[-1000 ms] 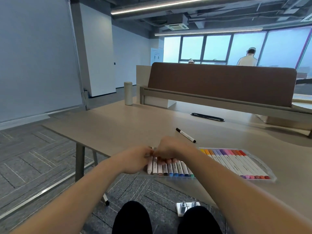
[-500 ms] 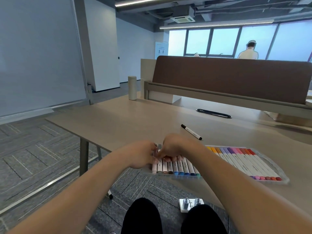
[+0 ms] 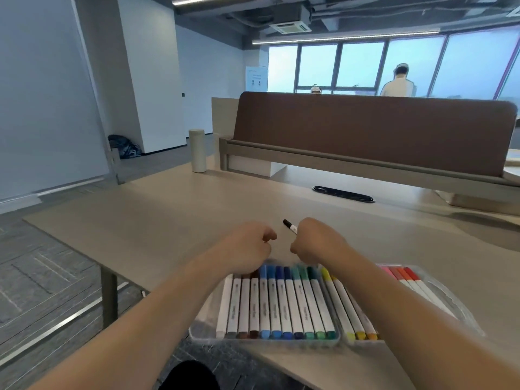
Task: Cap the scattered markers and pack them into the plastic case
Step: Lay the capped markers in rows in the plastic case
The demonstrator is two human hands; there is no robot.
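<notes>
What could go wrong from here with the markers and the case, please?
1. The plastic case seems to overhang the near edge of the desk; a nudge from a forearm could tip it and spill the packed markers.
2. The black marker is partly hidden behind the right hand; a fumbled pick might send it rolling away.

Bright, cool daylight floods through the far windows (image 3: 360, 66), helped by ceiling light strips (image 3: 346, 39). Shadows on the bench (image 3: 168, 220) are soft. Wide-angle bending shows at the frame's edges.
</notes>
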